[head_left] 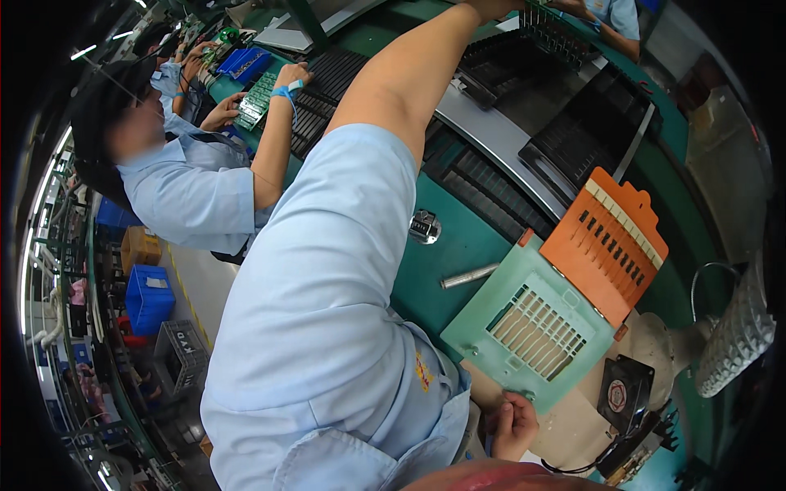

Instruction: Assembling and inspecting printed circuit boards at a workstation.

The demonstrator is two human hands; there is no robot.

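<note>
My left arm stretches far forward across the bench. Only part of my left hand (491,6) shows at the top edge, near a black rack (557,33); its fingers are cut off from view. Close to my body, my right hand (513,424) is closed, thumb against curled fingers, at the near corner of a pale green fixture plate (467,323). What the fingers hold, if anything, is hidden. The plate has a slotted window in its middle. Its orange lid (602,245), with a row of dark slots, stands open on the far side.
A metal rod (469,276) and a small counter (424,227) lie on the green bench left of the fixture. Black trays (585,123) stand beyond. A black fan (625,394) and a lamp (737,331) are at right. A co-worker at left holds a green circuit board (256,101).
</note>
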